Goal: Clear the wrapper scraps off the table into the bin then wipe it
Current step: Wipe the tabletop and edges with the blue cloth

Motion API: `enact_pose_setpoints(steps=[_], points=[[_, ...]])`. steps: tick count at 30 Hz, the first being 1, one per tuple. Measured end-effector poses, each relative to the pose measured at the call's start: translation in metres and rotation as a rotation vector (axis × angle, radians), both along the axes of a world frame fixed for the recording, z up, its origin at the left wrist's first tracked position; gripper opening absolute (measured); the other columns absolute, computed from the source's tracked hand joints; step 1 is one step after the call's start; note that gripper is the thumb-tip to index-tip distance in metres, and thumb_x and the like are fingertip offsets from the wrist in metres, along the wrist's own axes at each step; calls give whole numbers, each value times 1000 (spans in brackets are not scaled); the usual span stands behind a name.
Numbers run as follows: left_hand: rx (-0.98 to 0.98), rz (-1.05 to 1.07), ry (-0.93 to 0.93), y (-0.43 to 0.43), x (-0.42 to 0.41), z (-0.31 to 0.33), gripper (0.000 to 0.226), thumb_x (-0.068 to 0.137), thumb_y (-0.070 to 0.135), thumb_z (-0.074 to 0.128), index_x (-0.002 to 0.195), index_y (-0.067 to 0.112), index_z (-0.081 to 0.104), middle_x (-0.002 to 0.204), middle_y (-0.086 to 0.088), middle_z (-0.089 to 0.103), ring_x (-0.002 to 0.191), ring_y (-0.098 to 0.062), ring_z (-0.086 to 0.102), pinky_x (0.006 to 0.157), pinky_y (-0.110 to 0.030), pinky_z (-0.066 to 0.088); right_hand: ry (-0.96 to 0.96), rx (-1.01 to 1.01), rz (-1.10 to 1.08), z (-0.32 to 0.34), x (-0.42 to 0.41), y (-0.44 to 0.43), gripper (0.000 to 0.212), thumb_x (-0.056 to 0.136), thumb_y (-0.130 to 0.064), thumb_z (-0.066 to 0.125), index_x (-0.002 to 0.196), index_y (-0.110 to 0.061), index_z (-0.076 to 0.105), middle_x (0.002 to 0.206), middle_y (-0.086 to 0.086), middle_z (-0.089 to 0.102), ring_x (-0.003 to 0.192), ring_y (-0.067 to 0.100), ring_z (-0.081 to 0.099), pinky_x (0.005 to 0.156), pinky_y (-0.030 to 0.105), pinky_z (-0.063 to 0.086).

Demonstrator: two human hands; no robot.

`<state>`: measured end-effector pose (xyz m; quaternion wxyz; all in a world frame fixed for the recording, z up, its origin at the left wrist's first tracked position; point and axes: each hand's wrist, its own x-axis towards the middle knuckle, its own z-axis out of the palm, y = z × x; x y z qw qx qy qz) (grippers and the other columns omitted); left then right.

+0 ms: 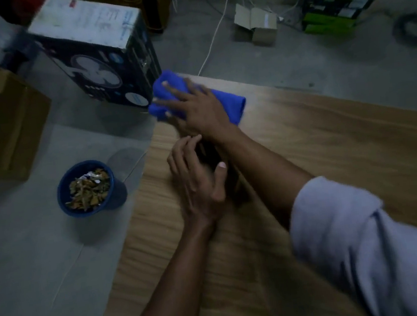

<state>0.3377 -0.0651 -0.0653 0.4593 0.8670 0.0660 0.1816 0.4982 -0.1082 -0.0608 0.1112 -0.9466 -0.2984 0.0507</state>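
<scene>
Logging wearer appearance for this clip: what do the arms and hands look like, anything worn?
The left hand and right hand are bare: no gloves, rings or watch visible. The right arm wears a pale lilac-grey sleeve, rolled up; the left forearm is bare.

Single head-worn wide-angle view, looking forward and steeply down. Close over the bench (330,144), whose corner sits upper centre. Frame tilted, so the bench edge runs diagonally. Floor (33,268) fills left and top, farther off. Motion-blurred.
</scene>
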Motion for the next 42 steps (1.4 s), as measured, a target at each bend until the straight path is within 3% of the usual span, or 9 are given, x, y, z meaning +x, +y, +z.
enact_pose_setpoints(steps=[3,9,15,19,21,24,34,38,42], points=[[-50,45,-5,-1,-2,4,58,83,41,52,131,10,56,132,-9,51,122,-26,46,100,-49,40,4,42,237,-1,19,-11,47,106,-47,40,152,-49,35,167,-14,22,157,27,12,121,43,20],[-113,128,-61,7,-2,3,58,83,43,50,125,4,60,124,-12,55,115,-29,50,99,-36,37,3,60,-359,2,28,11,48,109,-48,30,157,-44,30,169,-3,21,156,31,14,124,47,12],[-135,122,-76,13,-4,5,48,85,41,51,113,3,58,116,-13,49,108,-29,47,94,-54,41,9,171,244,3,-73,-37,54,101,-26,51,152,-41,41,168,-5,25,156,25,18,124,45,19],[35,2,-1,7,-7,8,46,79,40,52,115,12,57,118,-8,47,107,-27,46,91,-40,35,-25,707,-423,32,-95,-142,61,91,-4,58,146,-29,54,156,13,46,117,7,63,96,30,52],[93,-30,33,3,-5,10,47,79,41,52,116,13,57,118,-7,47,108,-28,46,91,-40,35,-187,538,-788,33,-80,-197,47,98,-23,45,143,-37,52,152,11,51,121,18,62,94,27,45],[150,-65,72,-1,-3,10,45,80,42,52,116,15,57,117,-6,49,110,-28,46,92,-44,38,-67,105,-1188,9,-66,-234,47,107,-47,29,153,-45,37,168,-9,22,154,36,17,118,69,15],[85,-124,22,-22,-28,14,37,83,31,52,110,9,62,111,-10,56,105,-31,48,86,-46,44,215,359,33,13,-179,-172,51,96,-35,43,140,-20,61,158,3,44,151,29,30,120,52,25],[33,-190,52,-63,-42,15,35,84,31,51,110,12,64,110,-7,57,105,-29,47,85,-48,46,-3,609,-300,43,-161,-230,38,103,-17,46,136,-13,64,152,8,50,144,12,40,124,36,28],[55,-212,19,-85,-23,5,44,88,31,51,125,11,63,124,-6,61,115,-30,49,99,-54,44,18,311,-671,22,-97,-242,41,109,-40,38,149,-39,47,165,-7,32,156,25,18,126,49,8]])
